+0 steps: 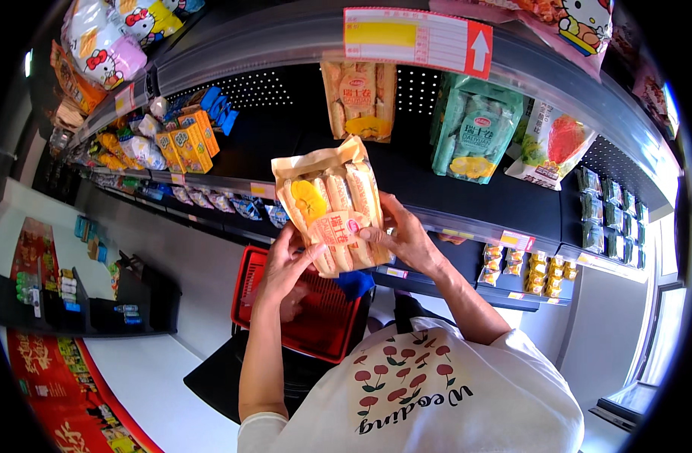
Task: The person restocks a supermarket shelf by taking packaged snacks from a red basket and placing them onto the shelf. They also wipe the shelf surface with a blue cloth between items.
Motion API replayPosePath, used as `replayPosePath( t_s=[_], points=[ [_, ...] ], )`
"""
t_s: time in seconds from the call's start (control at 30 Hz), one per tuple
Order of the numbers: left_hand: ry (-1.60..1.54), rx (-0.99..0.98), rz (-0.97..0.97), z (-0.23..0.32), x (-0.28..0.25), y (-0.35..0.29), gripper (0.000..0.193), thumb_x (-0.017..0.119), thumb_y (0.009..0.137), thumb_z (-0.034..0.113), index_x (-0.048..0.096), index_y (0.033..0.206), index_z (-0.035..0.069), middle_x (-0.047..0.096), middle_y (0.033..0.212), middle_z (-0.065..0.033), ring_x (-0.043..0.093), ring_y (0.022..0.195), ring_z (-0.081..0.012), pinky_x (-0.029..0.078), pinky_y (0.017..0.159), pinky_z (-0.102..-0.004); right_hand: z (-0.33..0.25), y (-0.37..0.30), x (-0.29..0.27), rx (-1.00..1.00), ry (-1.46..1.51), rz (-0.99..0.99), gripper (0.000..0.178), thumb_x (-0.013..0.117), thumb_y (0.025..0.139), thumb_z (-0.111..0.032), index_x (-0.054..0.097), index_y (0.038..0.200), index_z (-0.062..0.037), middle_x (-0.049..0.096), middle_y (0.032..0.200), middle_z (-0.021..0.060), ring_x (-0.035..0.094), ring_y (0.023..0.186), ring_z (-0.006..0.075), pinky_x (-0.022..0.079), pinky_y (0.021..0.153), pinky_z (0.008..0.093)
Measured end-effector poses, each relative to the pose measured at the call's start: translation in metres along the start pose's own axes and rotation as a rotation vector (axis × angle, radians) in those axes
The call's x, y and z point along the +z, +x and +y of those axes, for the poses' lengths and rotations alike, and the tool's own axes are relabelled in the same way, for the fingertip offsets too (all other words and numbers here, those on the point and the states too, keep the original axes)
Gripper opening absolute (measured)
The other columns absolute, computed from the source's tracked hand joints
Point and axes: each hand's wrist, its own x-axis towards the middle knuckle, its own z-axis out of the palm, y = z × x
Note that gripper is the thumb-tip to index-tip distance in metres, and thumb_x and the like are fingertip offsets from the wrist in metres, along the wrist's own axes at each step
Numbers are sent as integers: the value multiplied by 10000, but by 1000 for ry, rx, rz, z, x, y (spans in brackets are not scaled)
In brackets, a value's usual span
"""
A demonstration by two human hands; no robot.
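Between both hands is a tan bag of roll cakes [344,185] with a clear front. Several long wrapped rolls and a yellow picture show on it. My left hand [282,266] grips its lower left edge, thumb on the front. My right hand [410,235] clasps the lower right side, its thumb also pressed on the front. The bag is slightly tilted and hangs in front of the shelf, above a red shopping basket [310,349]. A similar tan bag [361,98] stands on the shelf behind it. To its right are a green bag [478,132] and a white pack with a strawberry picture [555,143].
A price label [414,41] hangs on the upper shelf edge. Orange snack boxes [189,143] stand on the left shelf. Small yellow packs [538,273] hang below right, with dark green packets [591,208] above. A dark display unit [146,298] stands at the left.
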Motion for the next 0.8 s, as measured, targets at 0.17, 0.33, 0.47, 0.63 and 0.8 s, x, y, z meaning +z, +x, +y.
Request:
replayPosePath(
  t_s=[0.17,0.33,0.47,0.63,0.8],
  points=[
    [57,222,-19,16,7,74,617,718,944,78,412,1479,52,619,1233,-95,618,1103,-136,572,827,-282,-12,35,-25,-161,-266,235,795,806,877,-349,440,1489,1,618,1242,186,611,1138,305,557,928,395],
    [249,371,62,25,15,142,523,658,930,84,461,1410,16,637,1222,-131,648,1033,-165,572,773,-284,0,76,-42,-197,-368,372,789,821,861,-284,434,1474,27,608,1139,176,599,1026,305,542,886,403],
    [304,350,114,32,24,179,505,646,914,138,491,1382,29,663,1155,-127,628,1074,-175,550,755,-305,14,99,-50,-204,-400,476,758,826,860,-257,456,1469,0,587,1086,159,586,979,280,532,865,398],
    [391,343,170,11,17,215,598,652,900,181,468,1457,68,651,1244,-124,608,1121,-187,522,862,-360,27,121,-49,-211,-408,531,700,807,885,-155,460,1479,-30,583,1218,168,649,1050,259,593,876,351],
    [384,295,142,9,28,215,689,670,888,181,396,1513,85,519,1462,-208,511,1348,-344,452,1086,-430,57,121,-51,-198,-358,565,700,815,834,-34,472,1445,-39,599,1200,165,659,1060,266,611,859,370]
  ],
)
